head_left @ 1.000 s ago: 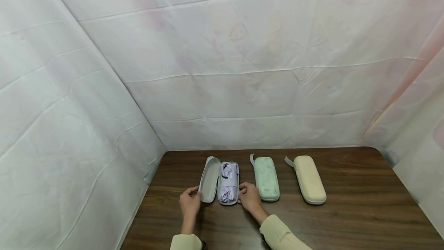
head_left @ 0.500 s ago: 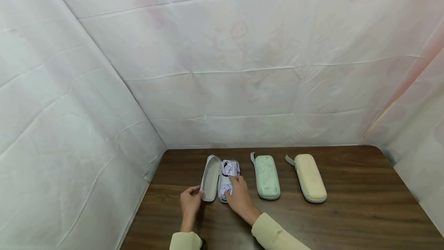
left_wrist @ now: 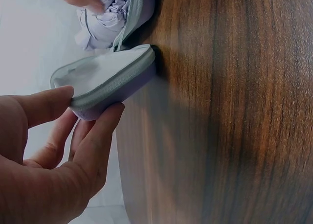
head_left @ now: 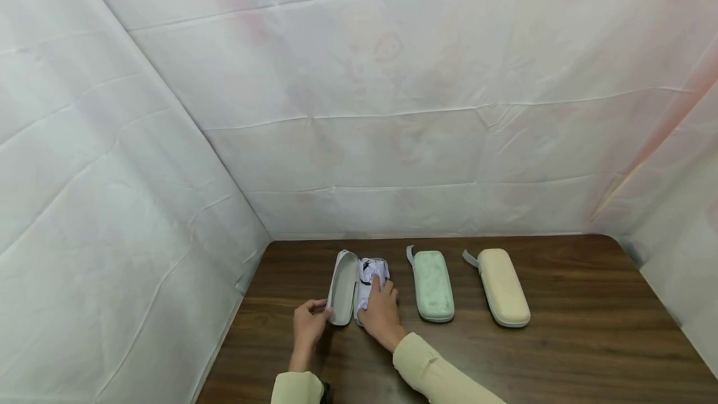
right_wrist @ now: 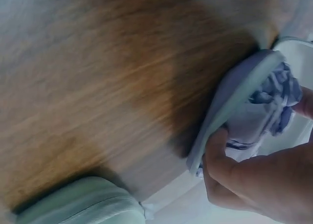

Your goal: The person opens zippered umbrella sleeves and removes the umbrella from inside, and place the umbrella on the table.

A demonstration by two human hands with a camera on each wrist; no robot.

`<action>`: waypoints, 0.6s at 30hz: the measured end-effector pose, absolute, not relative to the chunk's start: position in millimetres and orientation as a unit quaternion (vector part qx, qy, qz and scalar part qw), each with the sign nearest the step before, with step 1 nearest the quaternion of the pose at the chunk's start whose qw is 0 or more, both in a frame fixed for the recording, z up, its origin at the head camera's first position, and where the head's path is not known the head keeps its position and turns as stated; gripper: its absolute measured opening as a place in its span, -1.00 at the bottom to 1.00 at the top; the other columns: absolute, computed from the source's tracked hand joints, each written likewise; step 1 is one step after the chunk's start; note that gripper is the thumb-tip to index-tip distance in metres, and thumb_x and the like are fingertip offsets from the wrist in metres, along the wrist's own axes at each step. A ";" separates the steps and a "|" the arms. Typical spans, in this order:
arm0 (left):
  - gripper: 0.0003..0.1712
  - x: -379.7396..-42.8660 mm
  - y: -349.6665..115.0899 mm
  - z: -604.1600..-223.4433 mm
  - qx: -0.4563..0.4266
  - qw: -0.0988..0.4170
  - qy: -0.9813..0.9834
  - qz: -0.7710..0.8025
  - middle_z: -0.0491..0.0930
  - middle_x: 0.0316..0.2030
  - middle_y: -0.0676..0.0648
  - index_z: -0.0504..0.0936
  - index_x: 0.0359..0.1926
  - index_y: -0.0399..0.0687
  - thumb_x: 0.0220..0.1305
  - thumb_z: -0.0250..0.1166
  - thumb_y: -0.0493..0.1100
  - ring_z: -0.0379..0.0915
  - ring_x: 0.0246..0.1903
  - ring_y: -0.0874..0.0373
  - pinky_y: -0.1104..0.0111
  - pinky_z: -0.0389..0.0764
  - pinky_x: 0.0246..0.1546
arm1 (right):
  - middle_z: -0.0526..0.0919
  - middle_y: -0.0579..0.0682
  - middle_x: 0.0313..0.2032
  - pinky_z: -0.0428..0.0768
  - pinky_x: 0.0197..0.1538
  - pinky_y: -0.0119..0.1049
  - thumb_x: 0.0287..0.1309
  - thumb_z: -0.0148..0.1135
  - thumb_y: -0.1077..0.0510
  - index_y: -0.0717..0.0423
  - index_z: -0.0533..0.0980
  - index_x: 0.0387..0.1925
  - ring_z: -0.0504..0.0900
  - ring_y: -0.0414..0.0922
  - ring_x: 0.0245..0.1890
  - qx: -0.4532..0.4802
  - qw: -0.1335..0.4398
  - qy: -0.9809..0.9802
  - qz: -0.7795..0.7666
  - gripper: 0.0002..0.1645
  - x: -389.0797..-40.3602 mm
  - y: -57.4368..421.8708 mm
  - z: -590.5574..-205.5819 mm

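left grip (head_left: 308, 327) pinches lid (left_wrist: 108, 78); right grip (head_left: 382, 317), spread, holds bundle (right_wrist: 249, 119).

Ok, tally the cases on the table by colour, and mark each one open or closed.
Purple case, open: 1
Green case, closed: 1
Cream case, closed: 1
Total: 3 cases, 1 open and 2 closed

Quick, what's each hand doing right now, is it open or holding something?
Left hand: closed, pinching the open case lid at its edge.
Right hand: touching the crumpled lilac bundle; whether it's gripping can't be told.
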State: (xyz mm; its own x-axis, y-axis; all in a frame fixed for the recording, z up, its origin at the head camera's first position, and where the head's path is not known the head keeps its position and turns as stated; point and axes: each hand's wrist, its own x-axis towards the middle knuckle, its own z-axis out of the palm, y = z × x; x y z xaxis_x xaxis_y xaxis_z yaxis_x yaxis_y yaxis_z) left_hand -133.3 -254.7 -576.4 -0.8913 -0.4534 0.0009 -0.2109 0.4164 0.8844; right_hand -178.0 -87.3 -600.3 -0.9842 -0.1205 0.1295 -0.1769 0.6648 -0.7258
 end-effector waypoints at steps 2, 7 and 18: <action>-0.79 -132.8 -254.7 -576.3 0.187 0.130 -0.836 -0.500 0.76 -0.34 -0.27 0.76 -0.19 -0.48 0.12 0.44 -0.44 0.68 -0.33 0.04 0.35 0.62 -0.38 | 0.35 0.50 0.11 0.64 -0.06 0.14 -0.13 0.63 0.25 0.49 0.27 0.43 0.40 0.32 0.00 0.076 0.037 -0.914 0.398 0.11 -179.6 -88.7 -600.8; -0.79 -132.6 -254.7 -576.2 0.190 0.129 -0.834 -0.502 0.75 -0.35 -0.24 0.76 -0.20 -0.47 0.10 0.45 -0.44 0.63 -0.37 0.11 0.38 0.60 -0.40 | 0.35 0.51 0.08 0.65 -0.06 0.16 -0.19 0.67 0.31 0.49 0.26 0.42 0.43 0.34 -0.04 0.071 0.026 -0.910 0.409 0.15 -181.7 -91.1 -596.6; -0.77 -133.7 -252.4 -579.4 0.194 0.110 -0.835 -0.502 0.76 -0.28 -0.27 0.77 -0.15 -0.45 0.14 0.48 -0.43 0.67 -0.28 0.06 0.35 0.62 -0.35 | 0.26 0.57 0.13 0.59 0.08 0.25 -0.27 0.58 0.53 0.56 0.22 0.43 0.40 0.45 0.02 0.048 0.019 -0.886 0.461 0.15 -181.2 -99.1 -592.3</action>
State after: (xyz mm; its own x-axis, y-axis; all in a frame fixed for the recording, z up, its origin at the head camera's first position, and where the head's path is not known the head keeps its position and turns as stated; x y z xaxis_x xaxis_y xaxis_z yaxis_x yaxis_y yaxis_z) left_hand -133.7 -252.4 -579.4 -0.9003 -0.4350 -0.0105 -0.2133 0.4201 0.8820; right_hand -181.2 -99.1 -592.3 -0.9947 -0.0672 0.0773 -0.1018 0.5699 -0.8154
